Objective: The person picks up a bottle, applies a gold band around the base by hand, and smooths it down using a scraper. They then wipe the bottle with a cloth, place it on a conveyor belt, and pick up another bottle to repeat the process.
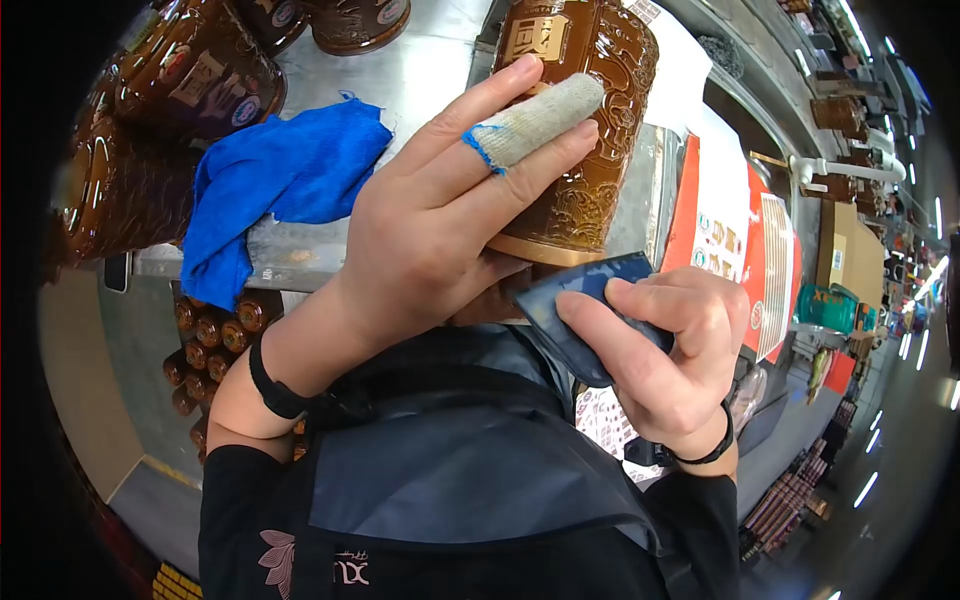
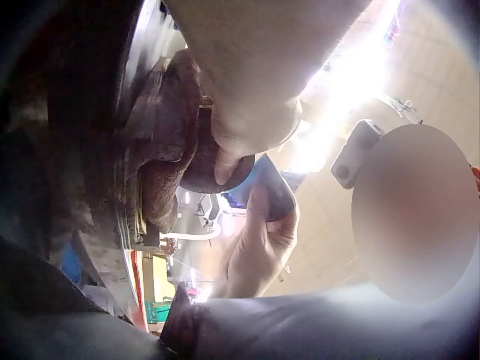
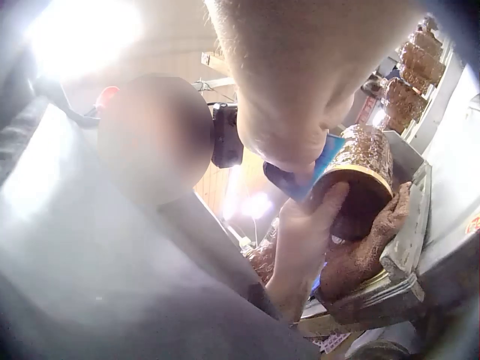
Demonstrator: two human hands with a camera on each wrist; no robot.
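Observation:
In the head view, a glossy brown jar (image 1: pixel 622 95) with embossed patterns, a gold label and a gold band near its base lies tilted on its side. My left hand (image 1: pixel 425 235) grips it, fingers spread over its side, one wearing a grey cloth finger sleeve (image 1: pixel 540 125). The right wrist view shows the left thumb (image 3: pixel 334 202) at the jar's round base. Between thumb and fingers, my right hand (image 1: pixel 680 350) pinches a flat dark blue piece (image 1: pixel 562 325), its edge right by the jar's banded base.
A blue cloth (image 1: pixel 285 165) hangs over the metal table's edge (image 1: pixel 300 272), with more brown jars (image 1: pixel 195 80) behind it. Red and white printed sheets (image 1: pixel 715 200) lie to the right. Beneath the jar is a rough brown support (image 3: pixel 367 259). Small brown pieces (image 1: pixel 210 340) stand below the table.

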